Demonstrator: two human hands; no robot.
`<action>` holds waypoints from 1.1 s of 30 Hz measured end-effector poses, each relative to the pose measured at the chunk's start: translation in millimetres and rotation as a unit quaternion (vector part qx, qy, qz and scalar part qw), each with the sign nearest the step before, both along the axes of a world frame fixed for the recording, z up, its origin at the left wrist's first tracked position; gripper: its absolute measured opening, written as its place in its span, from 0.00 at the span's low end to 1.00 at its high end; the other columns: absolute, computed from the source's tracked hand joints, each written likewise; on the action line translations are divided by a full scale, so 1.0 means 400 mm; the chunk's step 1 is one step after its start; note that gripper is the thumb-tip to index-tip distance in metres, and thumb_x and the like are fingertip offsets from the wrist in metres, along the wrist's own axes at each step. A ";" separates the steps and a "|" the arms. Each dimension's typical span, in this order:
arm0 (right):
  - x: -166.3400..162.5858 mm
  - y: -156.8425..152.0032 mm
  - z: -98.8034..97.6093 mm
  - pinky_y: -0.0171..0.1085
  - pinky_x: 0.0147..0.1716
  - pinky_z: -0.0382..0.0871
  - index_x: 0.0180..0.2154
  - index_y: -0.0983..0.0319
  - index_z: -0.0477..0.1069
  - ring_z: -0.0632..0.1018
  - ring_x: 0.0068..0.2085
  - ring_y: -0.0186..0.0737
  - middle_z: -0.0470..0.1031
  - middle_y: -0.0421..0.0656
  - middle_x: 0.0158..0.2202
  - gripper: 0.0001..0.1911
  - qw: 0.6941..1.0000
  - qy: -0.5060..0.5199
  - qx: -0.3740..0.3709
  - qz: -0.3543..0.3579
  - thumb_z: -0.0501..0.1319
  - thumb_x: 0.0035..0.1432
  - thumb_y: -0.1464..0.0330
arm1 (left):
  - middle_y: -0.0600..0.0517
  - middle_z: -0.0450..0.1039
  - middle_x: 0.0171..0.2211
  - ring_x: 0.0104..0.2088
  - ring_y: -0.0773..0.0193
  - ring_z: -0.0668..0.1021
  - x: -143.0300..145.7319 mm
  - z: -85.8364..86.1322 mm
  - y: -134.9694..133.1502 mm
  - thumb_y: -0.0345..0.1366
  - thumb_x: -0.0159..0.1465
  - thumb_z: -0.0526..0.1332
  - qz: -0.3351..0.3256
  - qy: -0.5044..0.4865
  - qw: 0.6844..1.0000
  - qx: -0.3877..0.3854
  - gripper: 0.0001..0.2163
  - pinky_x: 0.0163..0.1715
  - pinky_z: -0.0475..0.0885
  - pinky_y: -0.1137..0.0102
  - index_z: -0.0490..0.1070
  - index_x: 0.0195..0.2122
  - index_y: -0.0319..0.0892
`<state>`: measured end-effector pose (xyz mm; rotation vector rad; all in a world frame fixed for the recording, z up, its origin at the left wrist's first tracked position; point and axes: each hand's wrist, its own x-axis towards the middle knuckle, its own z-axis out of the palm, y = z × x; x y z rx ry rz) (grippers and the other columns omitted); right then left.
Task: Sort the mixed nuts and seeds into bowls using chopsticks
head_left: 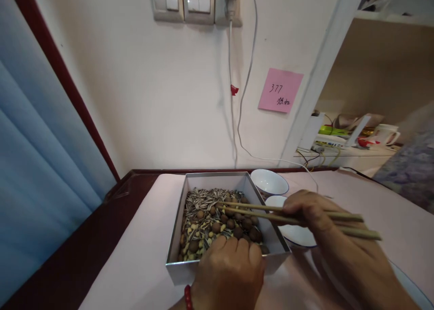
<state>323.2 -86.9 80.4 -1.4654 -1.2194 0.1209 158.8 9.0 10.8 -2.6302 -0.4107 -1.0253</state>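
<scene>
"How far are we?"
"From here I judge it early: in the box (183, 271), brown balls (216, 227), striped seeds (203, 196) and yellow pieces (193, 227) lie mixed. Much is left."
"Where do you reach?"
"My right hand (334, 237) is clamped on the chopsticks (252, 206); the balls lie left of it, at the tips. My left hand (230, 271) curls at the near rim; its grip I cannot tell."

Left hand (230, 267) (forearm (178, 305) cropped) partly hides the box (185, 271).
</scene>
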 end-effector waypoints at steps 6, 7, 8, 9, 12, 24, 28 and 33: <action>-0.027 0.038 -0.035 0.32 0.29 0.68 0.32 0.57 0.74 0.74 0.32 0.38 0.73 0.40 0.29 0.18 0.995 -0.004 -0.075 0.060 0.54 0.68 0.55 | 0.56 0.68 0.20 0.19 0.59 0.72 0.006 -0.014 -0.003 0.35 0.57 0.63 0.006 -0.023 1.000 -0.007 0.08 0.19 0.66 0.62 0.63 0.26 0.47; -0.030 0.042 -0.038 0.32 0.28 0.68 0.31 0.58 0.73 0.73 0.31 0.38 0.73 0.40 0.29 0.19 0.994 -0.003 -0.080 0.069 0.53 0.68 0.55 | 0.56 0.68 0.20 0.19 0.59 0.72 0.006 -0.016 -0.003 0.35 0.57 0.63 0.008 -0.028 1.000 -0.007 0.08 0.19 0.66 0.62 0.63 0.26 0.47; -0.033 0.045 -0.040 0.33 0.29 0.68 0.31 0.58 0.73 0.73 0.31 0.38 0.73 0.40 0.28 0.19 0.993 -0.002 -0.085 0.076 0.53 0.68 0.56 | 0.56 0.68 0.20 0.20 0.59 0.71 0.006 -0.017 -0.004 0.34 0.57 0.63 0.009 -0.031 0.999 -0.006 0.08 0.20 0.66 0.62 0.63 0.25 0.47; -0.036 0.049 -0.043 0.33 0.29 0.68 0.31 0.58 0.73 0.73 0.30 0.38 0.73 0.40 0.28 0.19 0.993 -0.001 -0.089 0.083 0.53 0.68 0.56 | 0.56 0.68 0.20 0.20 0.59 0.71 0.006 -0.018 -0.004 0.33 0.56 0.63 0.009 -0.032 0.999 -0.004 0.08 0.20 0.65 0.62 0.63 0.25 0.47; -0.047 0.057 -0.049 0.33 0.29 0.68 0.30 0.59 0.72 0.74 0.31 0.38 0.73 0.40 0.28 0.20 0.991 0.004 -0.093 0.094 0.53 0.68 0.55 | 0.56 0.68 0.20 0.20 0.59 0.71 0.004 -0.019 -0.006 0.31 0.55 0.63 0.013 -0.028 1.000 -0.001 0.08 0.20 0.64 0.63 0.63 0.25 0.46; -0.040 0.047 -0.054 0.32 0.28 0.70 0.30 0.58 0.73 0.75 0.32 0.39 0.74 0.41 0.28 0.18 0.998 0.003 -0.048 0.045 0.54 0.68 0.57 | 0.56 0.68 0.20 0.20 0.59 0.72 0.003 -0.012 -0.005 0.34 0.56 0.65 0.014 -0.019 1.000 -0.006 0.10 0.21 0.64 0.62 0.62 0.25 0.46; -0.004 0.011 -0.008 0.35 0.32 0.73 0.33 0.56 0.76 0.77 0.36 0.42 0.77 0.42 0.33 0.15 1.000 -0.021 0.014 -0.016 0.56 0.67 0.58 | 0.56 0.68 0.21 0.21 0.59 0.72 0.001 -0.006 -0.003 0.36 0.56 0.65 0.006 -0.006 1.000 -0.015 0.10 0.21 0.65 0.62 0.62 0.26 0.46; 0.068 -0.043 0.047 0.41 0.34 0.70 0.35 0.52 0.76 0.78 0.39 0.48 0.77 0.41 0.36 0.10 0.980 -0.081 0.066 -0.170 0.59 0.65 0.57 | 0.56 0.69 0.21 0.21 0.59 0.72 -0.003 0.003 -0.002 0.36 0.58 0.63 0.004 0.010 1.000 -0.013 0.09 0.22 0.65 0.62 0.62 0.26 0.46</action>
